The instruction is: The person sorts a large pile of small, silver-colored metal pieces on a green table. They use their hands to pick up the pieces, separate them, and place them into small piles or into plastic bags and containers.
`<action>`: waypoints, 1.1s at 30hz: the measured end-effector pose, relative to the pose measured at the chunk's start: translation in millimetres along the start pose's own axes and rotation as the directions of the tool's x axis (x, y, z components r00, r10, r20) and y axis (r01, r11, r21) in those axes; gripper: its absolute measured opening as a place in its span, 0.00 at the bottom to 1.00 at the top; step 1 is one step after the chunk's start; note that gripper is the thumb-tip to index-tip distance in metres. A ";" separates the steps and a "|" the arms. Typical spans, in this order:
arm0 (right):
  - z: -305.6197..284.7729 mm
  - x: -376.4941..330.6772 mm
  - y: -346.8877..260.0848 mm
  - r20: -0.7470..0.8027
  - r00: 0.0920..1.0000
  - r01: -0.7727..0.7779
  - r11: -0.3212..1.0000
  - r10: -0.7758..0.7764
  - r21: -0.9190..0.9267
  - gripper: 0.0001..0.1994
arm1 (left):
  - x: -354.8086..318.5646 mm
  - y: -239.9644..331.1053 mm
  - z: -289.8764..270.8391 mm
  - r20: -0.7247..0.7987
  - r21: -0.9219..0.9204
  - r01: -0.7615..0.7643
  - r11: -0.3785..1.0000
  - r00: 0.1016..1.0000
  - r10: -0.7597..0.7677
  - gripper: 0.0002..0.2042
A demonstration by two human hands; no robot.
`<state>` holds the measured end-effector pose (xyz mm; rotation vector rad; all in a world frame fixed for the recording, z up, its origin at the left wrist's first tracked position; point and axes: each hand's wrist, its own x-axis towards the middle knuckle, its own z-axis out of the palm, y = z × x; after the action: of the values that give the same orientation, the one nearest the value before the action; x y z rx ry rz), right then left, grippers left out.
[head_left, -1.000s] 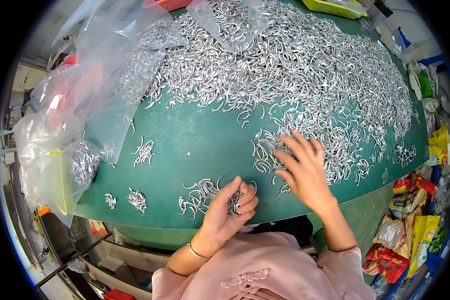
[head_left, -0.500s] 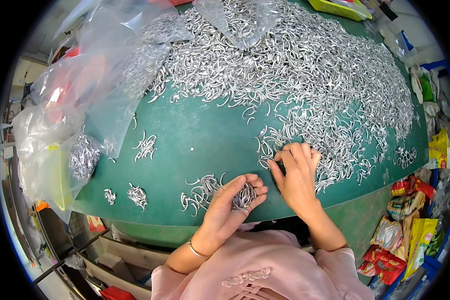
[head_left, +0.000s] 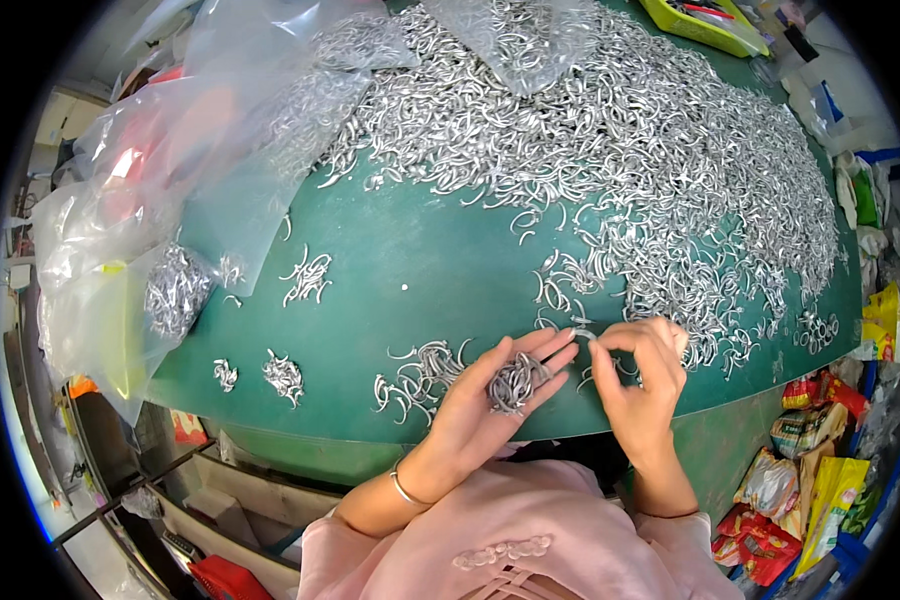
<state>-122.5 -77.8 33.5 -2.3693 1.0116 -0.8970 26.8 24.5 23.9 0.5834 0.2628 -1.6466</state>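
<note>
My left hand (head_left: 462,425) is turned palm up near the front edge of the table, its fingers curled around a clump of small curved silver metal pieces (head_left: 514,384). By its fingertips, my right hand (head_left: 646,388) pinches a curved metal piece (head_left: 584,335) between thumb and forefinger. Just left of my left hand lies a loose group of the same pieces (head_left: 425,372). A broad heap of them (head_left: 610,130) covers the far and right side of the green table (head_left: 360,270), and its near edge reaches close to my right hand.
Small piles (head_left: 284,378) of the pieces sit at the front left. Clear plastic bags (head_left: 205,150), some holding pieces, cover the left side; another bag (head_left: 520,40) lies on the heap. At the far right stands a yellow-green tray (head_left: 705,28). Colourful packages (head_left: 770,475) fill a rack beyond the right edge.
My right hand has drawn back from the heap's edge and now pinches a piece. My left hand has moved slightly right and opened somewhat, showing more of the clump. The view has shifted slightly.
</note>
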 end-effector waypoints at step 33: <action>20.7 -23.7 -15.4 0.120 0.993 -0.024 0.963 -0.008 0.268 0.03 | -62.4 275.9 -165.3 0.534 0.804 0.088 -0.588 0.328 0.780 0.08</action>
<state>-113.2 -47.6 18.4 -2.1604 0.7969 -0.8205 335.9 112.5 -39.7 2.1313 -1.1165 0.1504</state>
